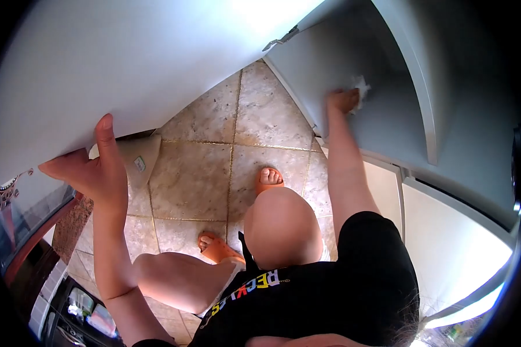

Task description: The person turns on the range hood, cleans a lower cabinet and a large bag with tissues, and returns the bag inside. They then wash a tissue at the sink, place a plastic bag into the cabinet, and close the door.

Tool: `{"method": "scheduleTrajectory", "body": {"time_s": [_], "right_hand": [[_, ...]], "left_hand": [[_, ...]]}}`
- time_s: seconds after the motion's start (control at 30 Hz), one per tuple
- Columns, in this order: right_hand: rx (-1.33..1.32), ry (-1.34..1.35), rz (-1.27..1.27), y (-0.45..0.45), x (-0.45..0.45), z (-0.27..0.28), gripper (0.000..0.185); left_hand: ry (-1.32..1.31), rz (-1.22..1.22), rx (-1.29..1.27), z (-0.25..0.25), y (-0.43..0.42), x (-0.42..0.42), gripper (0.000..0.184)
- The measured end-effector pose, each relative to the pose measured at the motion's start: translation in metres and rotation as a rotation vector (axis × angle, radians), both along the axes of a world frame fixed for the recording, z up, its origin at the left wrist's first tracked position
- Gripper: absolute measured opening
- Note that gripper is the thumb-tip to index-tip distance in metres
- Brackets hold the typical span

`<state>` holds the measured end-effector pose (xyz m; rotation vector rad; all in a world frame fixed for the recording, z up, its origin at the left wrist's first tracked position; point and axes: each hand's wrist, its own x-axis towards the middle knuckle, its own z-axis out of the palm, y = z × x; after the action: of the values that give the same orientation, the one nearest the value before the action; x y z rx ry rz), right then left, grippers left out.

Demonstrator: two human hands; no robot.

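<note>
My left hand [98, 169] is at the edge of an open white cabinet door [133, 63]. Its thumb points up against the door's face, and some of the fingers are hidden by the edge. Inside the cabinet [388, 121], my right hand [345, 101] is closed around a crumpled white tissue or thin cloth [362, 89]. That arm reaches far in over the cabinet's bottom panel, and the tissue touches a grey-white inner surface.
A metal hinge [281, 39] joins the door to the cabinet. Pale cupboard fronts [446, 231] stand at the right. Stone-look tiles [197, 168] cover the floor, where my feet wear orange slippers [218, 248]. At lower left is a dark rack [75, 324] with packaged items.
</note>
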<state>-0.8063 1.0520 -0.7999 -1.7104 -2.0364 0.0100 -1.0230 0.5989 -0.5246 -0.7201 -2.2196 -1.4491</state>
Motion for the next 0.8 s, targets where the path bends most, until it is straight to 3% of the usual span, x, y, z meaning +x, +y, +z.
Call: {"method": "scheduleTrajectory", "body": {"time_s": [0.07,0.13,0.3,0.57,0.8], "right_hand": [[-0.210,0.400,-0.211,0.017,-0.012,0.038,0.051],[-0.265,0.563,-0.338,0.048,-0.008,0.039,0.057],[-0.369,0.649,-0.376,0.124,0.003,0.016,0.055],[-0.496,0.287,-0.175,0.223,-0.001,0.005,0.053],[-0.414,-0.227,0.271,0.241,-0.096,0.004,0.051]], "left_hand": [[0.041,-0.013,0.023,0.001,0.002,-0.001,0.057],[0.081,-0.028,0.047,-0.002,0.004,-0.003,0.056],[0.082,-0.004,-0.005,-0.003,0.005,-0.004,0.056],[0.102,0.021,-0.020,-0.011,0.000,-0.008,0.065],[0.107,0.045,-0.080,-0.008,0.004,-0.006,0.061]]}}
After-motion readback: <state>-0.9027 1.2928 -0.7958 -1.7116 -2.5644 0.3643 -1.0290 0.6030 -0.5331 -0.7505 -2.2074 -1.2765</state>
